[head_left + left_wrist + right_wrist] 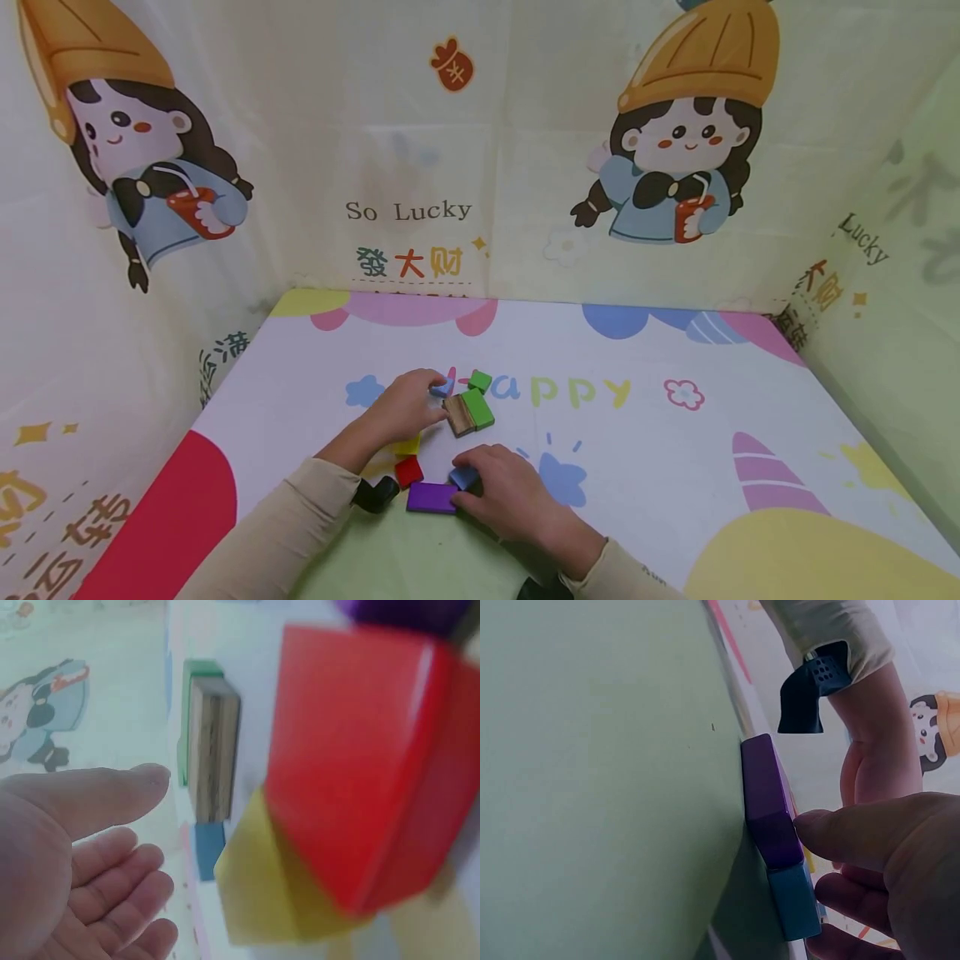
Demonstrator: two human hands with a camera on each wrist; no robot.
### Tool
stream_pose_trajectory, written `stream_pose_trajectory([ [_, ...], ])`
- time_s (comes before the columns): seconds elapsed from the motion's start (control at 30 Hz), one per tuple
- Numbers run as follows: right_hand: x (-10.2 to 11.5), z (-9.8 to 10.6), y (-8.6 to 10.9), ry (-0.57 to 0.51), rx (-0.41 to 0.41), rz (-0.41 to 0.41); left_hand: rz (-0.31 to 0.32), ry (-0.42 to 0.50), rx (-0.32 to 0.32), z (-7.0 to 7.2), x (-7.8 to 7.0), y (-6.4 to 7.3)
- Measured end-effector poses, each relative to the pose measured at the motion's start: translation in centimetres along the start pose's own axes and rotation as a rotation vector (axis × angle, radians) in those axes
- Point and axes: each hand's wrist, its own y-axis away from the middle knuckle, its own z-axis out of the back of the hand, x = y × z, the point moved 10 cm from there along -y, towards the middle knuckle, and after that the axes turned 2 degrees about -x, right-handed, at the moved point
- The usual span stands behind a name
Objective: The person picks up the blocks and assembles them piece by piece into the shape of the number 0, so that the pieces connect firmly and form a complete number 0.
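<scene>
My left hand (407, 406) is beside a small blue block (442, 388) and a wood-grained block (458, 416). In the left wrist view its thumb and loosely bent fingers (124, 892) stand apart with nothing between them. A green block (477, 409) touches the wood-grained one. My right hand (513, 492) curves over another blue block (464, 477), thumb and fingers apart around it. In the right wrist view that blue block (793, 901) abuts the end of a purple block (769, 802), and the thumb tip lies at the purple block's side.
A red block (408, 472) and a yellow block (407, 446) lie near the purple block. A smaller green block (480, 381) is behind the larger one. The printed tabletop (637, 450) meets cloth walls (525, 167) at the back and sides.
</scene>
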Motion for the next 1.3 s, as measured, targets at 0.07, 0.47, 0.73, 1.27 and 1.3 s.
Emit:
stream_pose_trajectory([
  [0.07,0.0,0.0,0.0,-0.005,0.008,-0.007,0.003,0.016,0.007,0.2,0.4,-0.3],
  [0.47,-0.1,-0.2,0.0,-0.003,0.032,-0.028,0.037,0.071,0.070,0.4,1.6,-1.9],
  [0.73,-0.1,-0.2,0.0,-0.008,0.035,-0.031,0.031,0.095,0.064,0.5,2.0,-2.8],
  [1.27,-0.2,-0.3,-0.1,-0.010,0.036,-0.035,0.101,0.074,0.090,-0.8,3.0,-4.0],
  [1.3,-0.2,-0.3,-0.1,-0.010,0.035,-0.036,0.108,0.076,0.092,-0.9,3.1,-4.1],
])
